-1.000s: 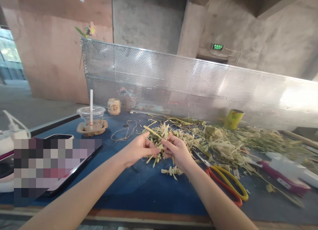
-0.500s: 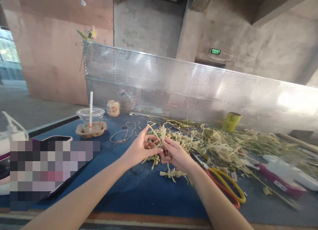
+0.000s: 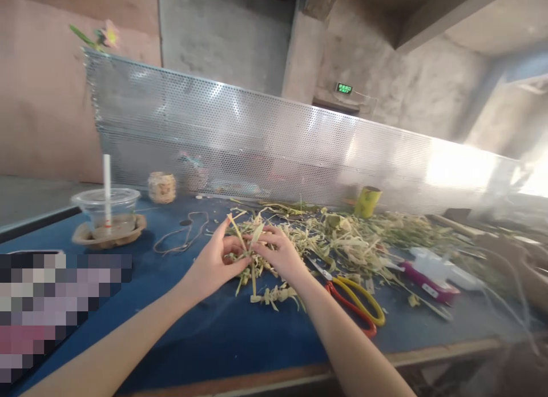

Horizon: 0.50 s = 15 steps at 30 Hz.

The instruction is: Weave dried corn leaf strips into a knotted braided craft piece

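My left hand [image 3: 218, 262] is closed in a pinch on a pale dried leaf strip [image 3: 237, 231], which sticks up past its index finger. My right hand [image 3: 282, 256] meets it from the other side, fingers bent over the same strips, with thumb side partly hidden. A wider leaf end [image 3: 257, 232] rises between the hands, and a thin stalk [image 3: 254, 280] hangs below them. On the blue table just under the hands lies a small knotted piece of dried leaf [image 3: 274, 296]. Scissors [image 3: 355, 300] with red and yellow handles lie beside my right forearm.
A heap of dried leaves [image 3: 351, 237] spreads behind and right of my hands. A yellow-green cup [image 3: 367, 201], a purple-and-white pack [image 3: 430, 283], a lidded drink cup [image 3: 107, 205], a woven jar [image 3: 162, 187] and a cord [image 3: 188, 237] surround it. Another person's arm [image 3: 509, 265] is at right.
The view has turned to the right, so the table things sit further left. My right fingers have stretched further over the strips. Another person's arm now shows at the right edge.
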{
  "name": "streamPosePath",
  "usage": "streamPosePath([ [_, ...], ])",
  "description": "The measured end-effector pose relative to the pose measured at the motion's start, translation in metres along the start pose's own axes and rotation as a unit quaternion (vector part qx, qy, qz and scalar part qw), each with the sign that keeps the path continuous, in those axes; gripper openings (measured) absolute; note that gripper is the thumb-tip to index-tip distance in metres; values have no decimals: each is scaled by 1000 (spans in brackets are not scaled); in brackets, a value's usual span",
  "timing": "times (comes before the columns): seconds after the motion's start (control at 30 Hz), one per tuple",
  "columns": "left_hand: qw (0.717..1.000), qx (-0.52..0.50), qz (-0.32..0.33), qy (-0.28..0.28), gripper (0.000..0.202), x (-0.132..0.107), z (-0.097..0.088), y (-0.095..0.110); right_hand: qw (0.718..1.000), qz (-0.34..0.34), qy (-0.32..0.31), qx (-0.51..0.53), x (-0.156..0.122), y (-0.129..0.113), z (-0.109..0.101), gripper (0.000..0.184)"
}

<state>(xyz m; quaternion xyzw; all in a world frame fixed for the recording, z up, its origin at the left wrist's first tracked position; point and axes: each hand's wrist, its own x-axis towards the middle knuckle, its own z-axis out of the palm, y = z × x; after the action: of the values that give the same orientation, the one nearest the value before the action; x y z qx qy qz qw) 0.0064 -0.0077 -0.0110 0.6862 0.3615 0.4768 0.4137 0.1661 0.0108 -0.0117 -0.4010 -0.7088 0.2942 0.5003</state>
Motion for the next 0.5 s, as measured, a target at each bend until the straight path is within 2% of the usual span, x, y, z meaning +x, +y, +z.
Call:
streamPosePath([
  [0.1,999,-27,-26,4,94,1,4,3,998,-4,2,57,1,-1,3,12],
  [0.23,998,-47,-38,31,100,3,4,5,993,-1,51,102,1,1,9,7],
  [0.37,996,-62,-65,28,100,5,2,3,989,7,52,139,1,3,13,8],
  [0.5,997,-44,-63,15,94,4,3,4,977,26,51,206,0,1,13,8],
])
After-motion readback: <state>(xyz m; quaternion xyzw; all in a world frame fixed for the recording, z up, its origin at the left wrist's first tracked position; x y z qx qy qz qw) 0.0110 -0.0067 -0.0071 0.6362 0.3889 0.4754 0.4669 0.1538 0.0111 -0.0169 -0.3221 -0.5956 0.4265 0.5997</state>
